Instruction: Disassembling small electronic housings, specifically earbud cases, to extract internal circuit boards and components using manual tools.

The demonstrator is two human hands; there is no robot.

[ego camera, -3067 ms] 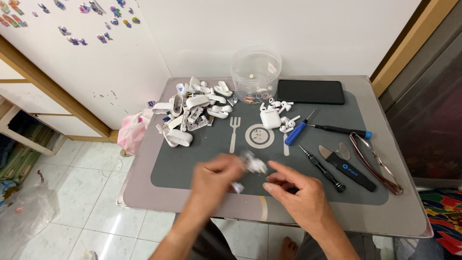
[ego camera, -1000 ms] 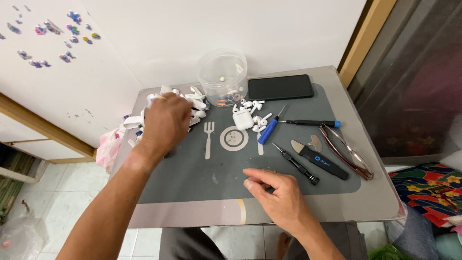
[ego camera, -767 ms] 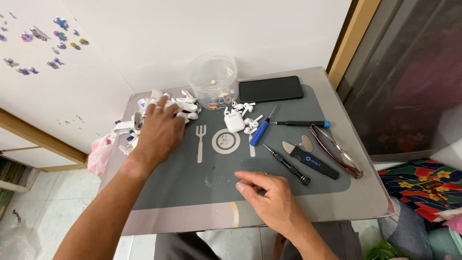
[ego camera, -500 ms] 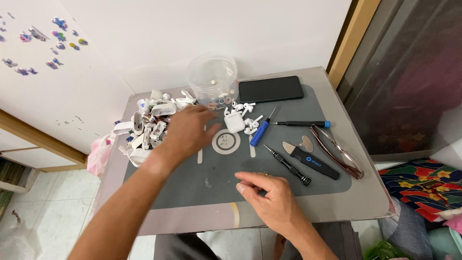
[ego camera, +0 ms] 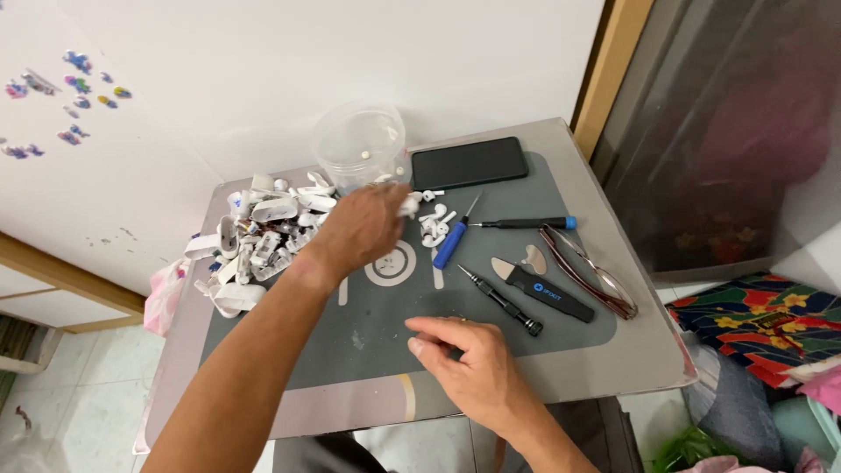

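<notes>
Earbud parts [ego camera: 438, 226] lie loose just right of the grey mat's printed ring [ego camera: 391, 263] — left hand [ego camera: 363, 229] pinches one white piece above it. Right hand [ego camera: 473, 368] rests half-curled, empty, below; the white scrap heap [ego camera: 258, 241] left of the ring looks largely unsorted.

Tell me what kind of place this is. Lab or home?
Likely a home repair corner, not a lab: a small table with a grey work mat against a wall, tiled floor, precision screwdrivers, and a pile of white earbud parts.
</notes>
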